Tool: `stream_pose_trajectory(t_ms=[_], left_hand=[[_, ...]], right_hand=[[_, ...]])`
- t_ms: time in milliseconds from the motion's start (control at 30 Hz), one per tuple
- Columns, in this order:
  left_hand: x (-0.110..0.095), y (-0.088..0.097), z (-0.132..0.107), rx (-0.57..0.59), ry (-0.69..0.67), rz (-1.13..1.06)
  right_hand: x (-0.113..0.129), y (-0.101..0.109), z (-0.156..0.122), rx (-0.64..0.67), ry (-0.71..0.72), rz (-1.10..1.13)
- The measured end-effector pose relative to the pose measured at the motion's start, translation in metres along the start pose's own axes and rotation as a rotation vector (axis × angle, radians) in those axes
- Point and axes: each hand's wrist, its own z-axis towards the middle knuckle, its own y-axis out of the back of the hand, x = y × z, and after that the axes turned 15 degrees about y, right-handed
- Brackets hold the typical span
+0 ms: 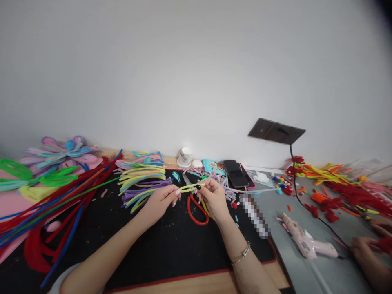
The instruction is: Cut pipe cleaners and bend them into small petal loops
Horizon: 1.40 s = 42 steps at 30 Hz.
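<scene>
Two bare hands shared one doubled yellow fuzzy stem [188, 188] at the centre of the clock face: the left hand [163, 198] pinched its nine o'clock end between thumb and fingers, and the right hand [212, 198] gripped its three o'clock end likewise. An uneven pull could, I judged, have bent the stem or slid it from a pinch; with red-handled scissors [198, 222] just below, at six o'clock, a dipping wrist might have knocked them. Red and blue stems [70, 204] lay at nine o'clock across the black mat [153, 253], a paper cup [185, 156] stood at twelve before the pale wall [183, 73], and a phone [235, 174] rested between two and three. Beyond the mat, at four o'clock, a pink glue gun [320, 248] lay on the grey tabletop [277, 220], near another person's hand [367, 253], while a black cable [301, 205] hung from a wall plate [266, 130] at two.
</scene>
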Motion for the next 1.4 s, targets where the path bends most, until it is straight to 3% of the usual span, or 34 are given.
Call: stream_pose_trajectory(t_ms=[233,400,667,800,900,1133,1400], left_hand=[[0.008,0.000,0.005,-0.021,0.021,-0.046],[0.008,-0.001,0.006,-0.018,0.062,-0.142],[0.004,-0.007,0.001,0.079,0.143,-0.329],[0.005,-0.007,0.002,0.088,0.140,-0.319],[0.006,-0.007,0.003,0.071,0.115,-0.272],[0.005,-0.006,0.001,0.124,0.121,-0.238],[0.003,-0.007,0.000,0.194,0.109,-0.225]], right_hand=[[-0.004,0.001,-0.004,0.160,-0.060,-0.132],[-0.007,0.001,-0.004,0.139,-0.026,-0.197],[-0.002,-0.006,-0.008,0.124,-0.035,0.108],[0.000,-0.008,-0.008,0.122,-0.061,0.146],[-0.001,-0.006,-0.007,0.160,-0.028,0.047],[-0.002,0.000,-0.007,0.344,0.155,-0.449],[-0.007,0.004,-0.007,0.382,0.203,-0.612]])
